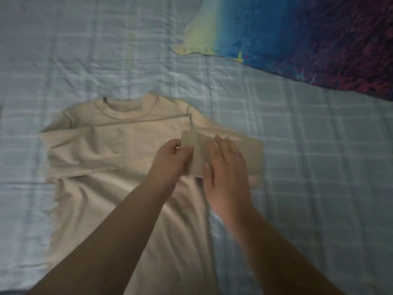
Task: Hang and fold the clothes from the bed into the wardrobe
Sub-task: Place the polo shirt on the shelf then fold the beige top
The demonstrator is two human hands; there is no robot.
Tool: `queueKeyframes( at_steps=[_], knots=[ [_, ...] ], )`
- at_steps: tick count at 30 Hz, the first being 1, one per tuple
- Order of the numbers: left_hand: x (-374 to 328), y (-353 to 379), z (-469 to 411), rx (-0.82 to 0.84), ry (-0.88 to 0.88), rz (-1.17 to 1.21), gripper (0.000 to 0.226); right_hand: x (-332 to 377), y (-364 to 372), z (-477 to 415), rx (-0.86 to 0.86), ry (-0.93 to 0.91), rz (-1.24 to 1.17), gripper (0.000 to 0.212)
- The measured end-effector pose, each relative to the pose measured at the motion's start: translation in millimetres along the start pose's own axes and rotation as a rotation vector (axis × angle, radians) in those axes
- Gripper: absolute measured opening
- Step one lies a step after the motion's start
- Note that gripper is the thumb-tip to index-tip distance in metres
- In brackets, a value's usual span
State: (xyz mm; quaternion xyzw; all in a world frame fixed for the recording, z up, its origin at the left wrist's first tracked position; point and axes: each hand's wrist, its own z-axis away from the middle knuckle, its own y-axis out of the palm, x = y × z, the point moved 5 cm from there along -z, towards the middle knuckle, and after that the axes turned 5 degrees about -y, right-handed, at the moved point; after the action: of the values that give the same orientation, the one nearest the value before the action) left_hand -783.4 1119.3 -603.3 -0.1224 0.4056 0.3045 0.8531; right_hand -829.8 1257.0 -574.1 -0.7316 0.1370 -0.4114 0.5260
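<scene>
We see the beige long-sleeved top (119,145) spread flat on the blue checked bed (319,145), its neck toward the top of the frame, just left of centre. One sleeve (196,154) is doubled back at mid-frame. The left hand (170,160) pinches the sleeve's cuff end, fingers (178,146) curled onto it. The right hand (228,169) lies flat on the sleeve, fingers straight, gripping nothing. A multicoloured blanket (308,35) fills the upper right.

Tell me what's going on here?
A person is folding a beige shirt spread flat on the bed. The left hand pinches a sleeve's cuff, turned in over the shirt, while the right hand presses flat on it. A colourful blanket lies beyond.
</scene>
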Motion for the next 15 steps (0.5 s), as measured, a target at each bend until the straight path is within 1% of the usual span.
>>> queueKeyframes(
  at_steps=[3,5,7,11,15],
  knots=[
    [-17.6,-75.8,-4.8,-0.076,0.024,-0.081,0.014,56.1,51.7,-17.3,0.155,0.0,0.064,0.059],
    [-24.6,-132.0,-8.5,-0.122,0.03,-0.096,0.012,98.5,85.3,-31.7,0.208,-0.024,0.081,0.06],
    [-28.1,-171.6,-12.2,-0.16,0.052,-0.128,0.011,124.8,110.5,-43.9,0.231,-0.039,0.107,0.061],
    [-31.1,-266.6,-32.2,-0.308,0.08,-0.206,0.006,194.6,169.7,-72.5,0.242,-0.113,0.129,0.061],
    [-21.5,-336.5,-59.5,-0.45,0.031,-0.435,0.011,237.3,223.9,-86.9,0.297,-0.138,0.163,0.06]
  ],
)
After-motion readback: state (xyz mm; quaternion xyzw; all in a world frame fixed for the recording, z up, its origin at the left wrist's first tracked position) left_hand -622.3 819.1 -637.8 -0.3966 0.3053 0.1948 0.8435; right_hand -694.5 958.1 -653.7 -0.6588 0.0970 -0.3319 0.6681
